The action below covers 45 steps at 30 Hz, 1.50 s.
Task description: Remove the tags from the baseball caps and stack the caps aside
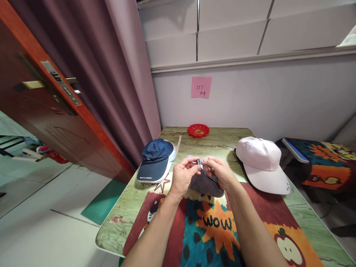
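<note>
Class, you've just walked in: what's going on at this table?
A person handles a dark gray cap: the left hand pinches near a small metallic-looking piece, the right hand a strap beside it. Whether they're joined is too small to tell. A navy cap sits left, a pale pink cap right, and a red dish near the table's far edge.

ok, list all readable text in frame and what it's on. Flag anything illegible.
"357": pink note; the handwriting below it is not clear enough to read.
"WOW": printed mat under the forearms.
"WOW": similar print at far right.
Navy cap: brim line seems to end in "YOURSELF", the rest too small; crown mark unreadable.
Pale pink cap: brim-edge marks unreadable.
Lock plate: marks unclear, maybe not lettering.
</note>
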### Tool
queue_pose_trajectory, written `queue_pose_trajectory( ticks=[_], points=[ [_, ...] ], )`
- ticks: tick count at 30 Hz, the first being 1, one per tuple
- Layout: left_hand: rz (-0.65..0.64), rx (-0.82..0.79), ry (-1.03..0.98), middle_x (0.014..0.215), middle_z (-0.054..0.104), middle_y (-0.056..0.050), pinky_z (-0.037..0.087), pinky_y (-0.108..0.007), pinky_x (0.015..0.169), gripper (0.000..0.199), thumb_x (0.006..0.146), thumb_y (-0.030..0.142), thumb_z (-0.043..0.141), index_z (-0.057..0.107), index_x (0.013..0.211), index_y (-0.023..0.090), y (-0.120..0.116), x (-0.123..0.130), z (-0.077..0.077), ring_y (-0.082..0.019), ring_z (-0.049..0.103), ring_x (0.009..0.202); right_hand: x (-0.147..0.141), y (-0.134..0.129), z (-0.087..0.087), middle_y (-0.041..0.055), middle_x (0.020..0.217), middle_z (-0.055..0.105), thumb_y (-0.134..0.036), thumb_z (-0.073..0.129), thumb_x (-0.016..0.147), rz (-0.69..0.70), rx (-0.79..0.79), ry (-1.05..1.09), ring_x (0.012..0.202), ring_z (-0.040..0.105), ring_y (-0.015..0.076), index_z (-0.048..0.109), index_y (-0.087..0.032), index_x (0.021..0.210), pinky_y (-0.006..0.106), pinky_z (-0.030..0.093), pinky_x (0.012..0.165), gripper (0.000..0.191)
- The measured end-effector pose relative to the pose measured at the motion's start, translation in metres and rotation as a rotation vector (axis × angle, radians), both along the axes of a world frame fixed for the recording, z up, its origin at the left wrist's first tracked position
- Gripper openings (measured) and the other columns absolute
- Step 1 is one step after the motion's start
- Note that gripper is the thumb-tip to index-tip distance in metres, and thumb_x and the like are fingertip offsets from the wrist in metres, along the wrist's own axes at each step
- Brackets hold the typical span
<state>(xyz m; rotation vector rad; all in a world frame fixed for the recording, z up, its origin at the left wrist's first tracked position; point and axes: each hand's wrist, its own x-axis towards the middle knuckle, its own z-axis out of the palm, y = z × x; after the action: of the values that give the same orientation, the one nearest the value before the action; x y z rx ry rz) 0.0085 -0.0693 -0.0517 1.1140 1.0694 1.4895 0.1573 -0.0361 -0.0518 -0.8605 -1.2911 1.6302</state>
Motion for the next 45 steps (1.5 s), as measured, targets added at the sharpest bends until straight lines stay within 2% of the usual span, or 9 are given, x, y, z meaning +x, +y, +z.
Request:
queue_pose_trajectory(
  ticks=[6,11,18,22,28,33,38,42,45],
  points=[
    [0.014,-0.032,-0.039,0.082,0.074,-0.004,0.055,-0.024,0.06,0.035,0.066,0.027,0.085,0.077,0.097,0.015,-0.002,0.001,-0.001,-0.009,0.061,0.058,0.0,0.0,-0.002,-0.004,0.055,0.047,-0.052,0.068,0.079,0.044,0.011,-0.029,0.048,0.035,0.0091,0.055,-0.02,0.063,0.024,0.026,0.048,0.038],
    [-0.019,-0.059,-0.027,0.068,0.068,0.0,0.047,-0.019,0.053,0.034,0.067,0.028,0.084,0.078,0.097,0.014,-0.006,-0.001,0.0,-0.008,0.056,0.055,0.007,-0.001,0.0,-0.0049,0.055,0.047,-0.054,0.069,0.081,0.116,0.082,-0.069,0.05,0.034,0.0088,0.058,-0.019,0.067,0.024,0.025,0.049,0.039],
    [-0.127,-0.006,0.2,0.068,0.067,-0.001,0.047,-0.02,0.05,0.03,0.073,0.028,0.078,0.079,0.101,0.017,-0.009,-0.006,0.003,-0.009,0.055,0.054,0.025,-0.005,0.015,-0.005,0.056,0.045,-0.064,0.07,0.079,0.157,0.215,-0.223,0.054,0.033,0.0092,0.061,-0.018,0.068,0.024,0.026,0.051,0.048],
    [-0.13,0.067,0.295,0.081,0.07,-0.002,0.051,-0.022,0.054,0.027,0.074,0.025,0.076,0.079,0.101,0.02,-0.007,-0.009,0.004,-0.01,0.058,0.059,0.024,-0.008,0.02,-0.0042,0.059,0.049,-0.064,0.071,0.077,0.105,0.214,-0.218,0.054,0.038,0.0094,0.062,-0.018,0.072,0.024,0.03,0.051,0.047],
    [-0.098,0.043,0.287,0.077,0.069,-0.002,0.05,-0.02,0.054,0.026,0.074,0.026,0.076,0.075,0.099,0.016,-0.002,-0.011,0.006,-0.009,0.058,0.058,0.014,-0.005,0.011,-0.0043,0.066,0.059,-0.055,0.076,0.077,0.041,0.154,-0.046,0.055,0.05,0.0104,0.057,-0.021,0.092,0.024,0.04,0.053,0.042],
    [-0.099,-0.044,0.128,0.088,0.069,-0.002,0.053,-0.022,0.057,0.05,0.065,0.026,0.083,0.061,0.109,0.017,0.001,-0.01,0.006,-0.013,0.065,0.068,0.013,0.0,0.003,-0.0041,0.066,0.061,-0.052,0.076,0.079,0.096,0.194,-0.057,0.058,0.055,0.0114,0.062,-0.02,0.1,0.025,0.045,0.057,0.041],
    [-0.13,-0.054,0.129,0.076,0.066,0.0,0.053,-0.023,0.06,0.035,0.062,0.025,0.084,0.057,0.081,0.016,-0.002,-0.01,0.012,-0.012,0.064,0.066,0.013,0.003,-0.004,-0.0015,0.075,0.068,-0.041,0.087,0.068,0.117,0.182,-0.046,0.067,0.063,0.0139,0.067,-0.019,0.1,0.026,0.048,0.064,0.044],
    [-0.198,-0.085,0.187,0.07,0.063,0.0,0.045,-0.019,0.052,0.027,0.074,0.037,0.075,0.064,0.081,0.014,-0.005,-0.009,0.017,-0.008,0.055,0.056,0.01,0.004,-0.009,0.0021,0.083,0.074,-0.038,0.085,0.07,0.071,0.222,-0.052,0.077,0.069,0.0183,0.067,-0.019,0.094,0.029,0.052,0.07,0.036],
    [-0.109,-0.138,0.182,0.061,0.056,0.002,0.032,-0.016,0.042,0.032,0.077,0.045,0.072,0.062,0.079,0.014,-0.005,-0.006,0.016,-0.006,0.045,0.048,0.007,0.003,-0.008,0.0028,0.083,0.075,-0.037,0.081,0.075,0.023,0.361,-0.168,0.078,0.069,0.0183,0.069,-0.02,0.094,0.028,0.053,0.071,0.028]
  ],
)
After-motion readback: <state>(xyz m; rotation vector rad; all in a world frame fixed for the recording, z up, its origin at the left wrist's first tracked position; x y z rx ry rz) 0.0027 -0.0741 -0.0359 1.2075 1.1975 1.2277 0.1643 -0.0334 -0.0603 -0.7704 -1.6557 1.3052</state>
